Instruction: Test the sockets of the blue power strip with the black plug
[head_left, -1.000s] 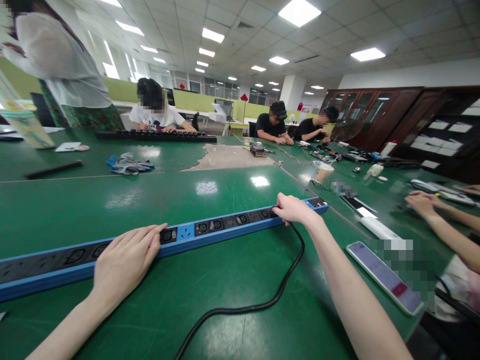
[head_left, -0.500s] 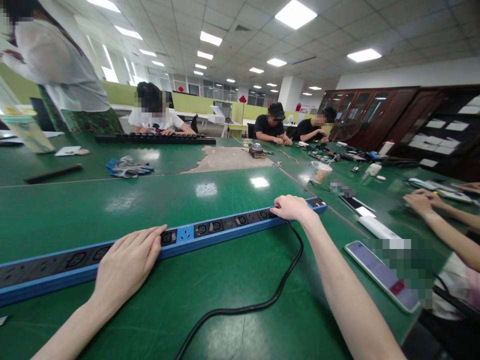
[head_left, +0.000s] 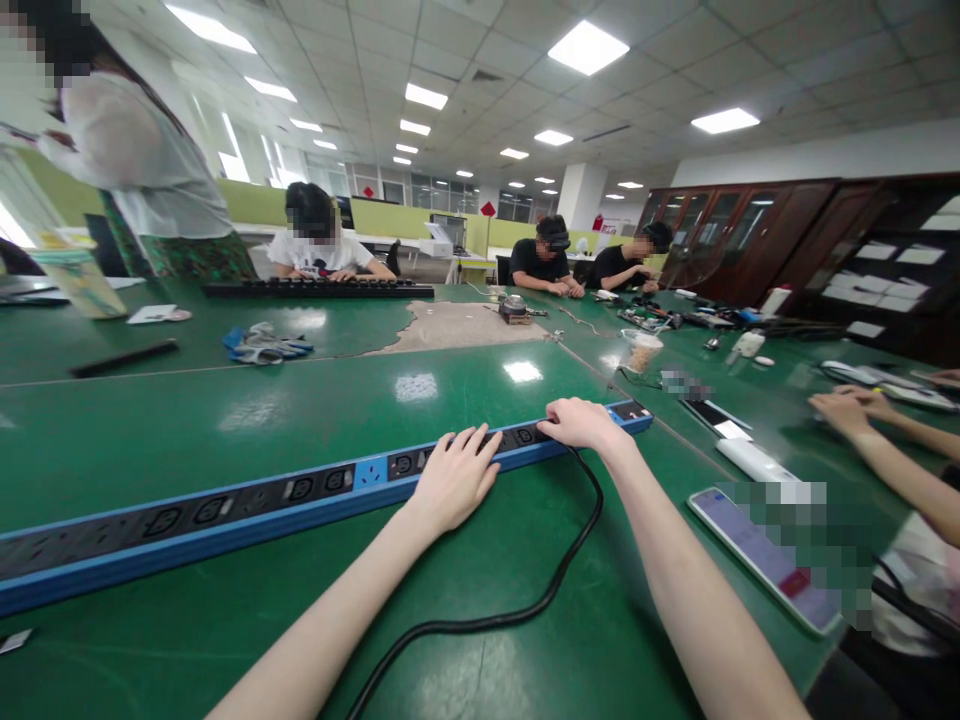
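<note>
A long blue power strip (head_left: pixel 247 505) with black sockets lies across the green table (head_left: pixel 300 410). My left hand (head_left: pixel 454 478) rests flat on the strip near its right part, fingers spread and open. My right hand (head_left: pixel 581 422) is closed over the strip close to its right end, where a black cable (head_left: pixel 525 610) meets it; what the fingers grip is hidden. The cable loops back toward me across the table.
A phone (head_left: pixel 765 555) lies to the right of my right arm, beside a white bar (head_left: pixel 754 460). Another person's hands (head_left: pixel 851 408) work at the right. Blue gloves (head_left: pixel 262 343), a black power strip (head_left: pixel 319 289) and a plastic cup (head_left: pixel 640 350) sit farther back. Several people sit opposite.
My left hand has slid right along the blue power strip, from its middle to a spot close to my right hand. The right hand stays at the cable end.
</note>
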